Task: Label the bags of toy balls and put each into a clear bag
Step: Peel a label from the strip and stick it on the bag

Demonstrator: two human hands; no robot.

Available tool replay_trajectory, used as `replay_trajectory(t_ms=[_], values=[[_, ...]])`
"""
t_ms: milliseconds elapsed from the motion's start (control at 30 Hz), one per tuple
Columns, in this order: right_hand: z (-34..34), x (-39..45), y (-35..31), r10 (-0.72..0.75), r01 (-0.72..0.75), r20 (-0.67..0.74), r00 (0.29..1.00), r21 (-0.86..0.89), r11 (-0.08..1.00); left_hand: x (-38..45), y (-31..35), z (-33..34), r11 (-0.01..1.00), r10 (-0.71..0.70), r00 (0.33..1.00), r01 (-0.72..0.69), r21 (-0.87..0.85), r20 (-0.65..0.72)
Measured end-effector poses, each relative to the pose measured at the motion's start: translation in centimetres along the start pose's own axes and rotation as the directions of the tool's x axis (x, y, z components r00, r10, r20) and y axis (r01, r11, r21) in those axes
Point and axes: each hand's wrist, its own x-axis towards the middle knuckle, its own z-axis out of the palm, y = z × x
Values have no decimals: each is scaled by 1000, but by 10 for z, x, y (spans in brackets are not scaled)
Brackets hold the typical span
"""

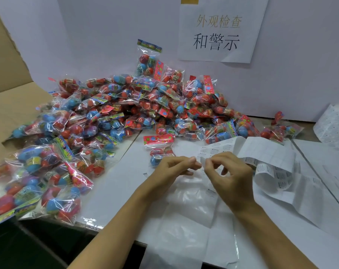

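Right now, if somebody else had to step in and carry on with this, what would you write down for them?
Left hand: fingertips pinch the edge of a small white label.
Right hand: pinches the long white strip of printed labels at the same spot, peeling.
One crinkly bag of red and blue toy balls with a red flowered header lies just beyond the hands, no white label visible on it.
Flat clear plastic bags lie under the wrists.
Left to do: the big heap of ball bags behind and to the left. No bagged one is visible.
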Motion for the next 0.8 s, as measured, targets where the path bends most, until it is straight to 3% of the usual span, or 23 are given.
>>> replay_trajectory(t_ms=[167,267,367,533,600,633,700,733,767,800], values=[[4,-4,-6,7,-15,132,991,56,998,1,0,-2,1000,3,999,-2,-27,34],[4,-2,-7,169,-198,205,964,130,972,2,0,-4,998,-2,1000,3,-66,14],[4,2,-8,365,-436,286,886,246,866,2,-1,-6,995,4,1000,-4,-100,3],[0,4,-1,399,-491,335,854,263,831,4,-4,-8,1000,5,1000,-4,-30,15],[1,3,0,399,-486,312,862,287,825,6,-8,-6,988,45,995,-31,152,-87],[1,3,0,413,-493,290,864,312,812,7,-11,-5,961,113,973,-55,273,-203],[1,4,1,449,-517,258,855,366,774,10,-17,-8,853,338,821,-60,519,-460],[1,5,2,463,-528,255,849,378,760,11,-18,-13,793,410,737,3,610,-538],[1,6,2,471,-538,260,843,380,753,12,-19,-19,745,396,706,126,655,-587],[1,6,1,478,-548,269,836,381,745,12,-20,-27,697,289,734,279,661,-614]])
